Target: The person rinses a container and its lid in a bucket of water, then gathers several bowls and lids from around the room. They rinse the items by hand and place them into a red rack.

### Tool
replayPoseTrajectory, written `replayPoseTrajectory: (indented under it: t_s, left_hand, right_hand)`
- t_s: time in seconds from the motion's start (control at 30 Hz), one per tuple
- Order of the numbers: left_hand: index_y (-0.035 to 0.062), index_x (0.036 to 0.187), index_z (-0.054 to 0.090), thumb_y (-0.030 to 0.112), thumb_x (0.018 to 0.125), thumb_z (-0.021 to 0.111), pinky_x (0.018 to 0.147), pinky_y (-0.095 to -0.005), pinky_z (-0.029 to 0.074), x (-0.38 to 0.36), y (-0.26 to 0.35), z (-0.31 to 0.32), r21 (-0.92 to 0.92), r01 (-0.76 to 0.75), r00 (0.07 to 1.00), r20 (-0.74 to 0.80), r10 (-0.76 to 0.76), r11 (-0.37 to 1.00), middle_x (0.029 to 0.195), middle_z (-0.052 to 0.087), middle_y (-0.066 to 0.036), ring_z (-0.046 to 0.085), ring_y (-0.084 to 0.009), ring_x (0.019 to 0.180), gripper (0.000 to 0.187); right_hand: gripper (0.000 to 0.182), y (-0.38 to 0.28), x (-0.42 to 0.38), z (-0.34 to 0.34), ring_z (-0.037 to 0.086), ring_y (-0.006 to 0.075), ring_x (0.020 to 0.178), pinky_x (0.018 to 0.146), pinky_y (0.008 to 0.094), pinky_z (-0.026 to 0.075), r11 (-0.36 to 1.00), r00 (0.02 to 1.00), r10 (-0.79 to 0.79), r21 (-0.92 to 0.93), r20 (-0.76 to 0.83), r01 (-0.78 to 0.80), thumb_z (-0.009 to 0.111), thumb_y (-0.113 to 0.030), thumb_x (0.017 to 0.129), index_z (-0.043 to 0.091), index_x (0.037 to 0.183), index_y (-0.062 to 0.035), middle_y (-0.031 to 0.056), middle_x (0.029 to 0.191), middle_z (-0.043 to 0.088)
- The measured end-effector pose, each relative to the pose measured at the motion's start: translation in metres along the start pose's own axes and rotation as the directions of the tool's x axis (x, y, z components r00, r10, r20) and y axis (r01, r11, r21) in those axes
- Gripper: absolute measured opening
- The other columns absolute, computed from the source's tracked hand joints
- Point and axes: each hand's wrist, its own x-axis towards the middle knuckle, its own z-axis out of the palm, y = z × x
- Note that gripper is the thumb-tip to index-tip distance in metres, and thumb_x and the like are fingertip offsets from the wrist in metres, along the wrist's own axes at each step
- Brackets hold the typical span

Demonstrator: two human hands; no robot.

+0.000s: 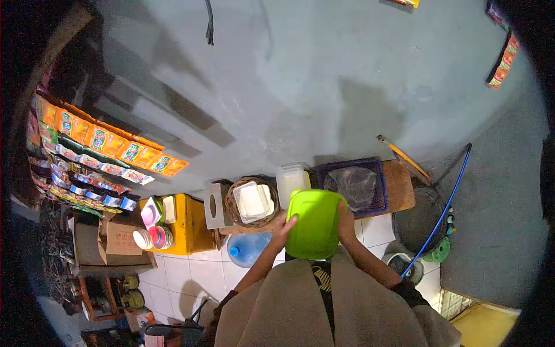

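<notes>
In front of my body I hold up a bright green plastic container with rounded corners. My left hand is closed on its left edge, and my right hand grips the right edge. Just behind it, on a wooden bench, stands a pale translucent plastic box. A dark blue plastic basket with a clear plastic bag in it is on the right. To the left, a round wicker basket bears white square containers.
A blue water jug lies on the tiled floor under the bench. Bowls sit on a yellow box at left, near a cardboard box and hanging sachets. On the right are a black tub and a blue pole.
</notes>
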Motion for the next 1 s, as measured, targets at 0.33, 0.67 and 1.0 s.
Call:
replayPoseTrajectory:
  t_s: [0.33, 0.67, 1.0]
  left_hand:
    - [0.0008, 0.120, 0.039, 0.063, 0.077, 0.034, 0.088, -0.0292, 0.035, 0.060, -0.113, 0.029, -0.208, 0.330, 0.912, -0.183, -0.368, 0.921, 0.111, 0.049, -0.017, 0.045, -0.0240, 0.103, 0.076]
    - [0.0174, 0.122, 0.034, 0.034, 0.074, 0.056, 0.085, -0.0403, 0.039, 0.099, -0.098, 0.073, -0.216, 0.564, 0.806, -0.069, -0.589, 0.797, 0.107, 0.045, -0.011, 0.043, -0.0214, 0.100, 0.055]
    - [0.0147, 0.116, 0.039, 0.037, 0.078, 0.051, 0.073, -0.0390, 0.038, 0.027, -0.132, 0.023, -0.391, 0.354, 0.838, -0.271, -0.474, 0.850, 0.108, 0.047, -0.004, 0.051, -0.0193, 0.089, 0.046]
  right_hand:
    - [0.052, 0.051, -0.010, -0.039, 0.053, 0.0213, 0.087, 0.076, 0.0332, 0.044, 0.921, 0.872, 0.374, -0.020, 0.316, -0.389, 0.055, -0.037, 0.079, 0.041, 0.113, -0.0015, 0.0127, 0.104, 0.051]
    - [0.041, 0.147, 0.099, -0.085, 0.054, 0.0291, 0.086, 0.068, 0.0416, 0.051, 0.509, 0.603, 0.728, 0.332, 0.325, -0.794, 0.048, -0.031, 0.081, 0.038, 0.110, -0.0031, 0.0163, 0.098, 0.049]
    - [0.047, 0.286, 0.172, -0.130, 0.049, 0.0286, 0.095, 0.074, 0.0423, 0.045, 0.654, 0.663, 0.748, -0.137, -0.031, -0.744, 0.054, -0.033, 0.078, 0.042, 0.111, -0.0029, 0.0157, 0.104, 0.048]
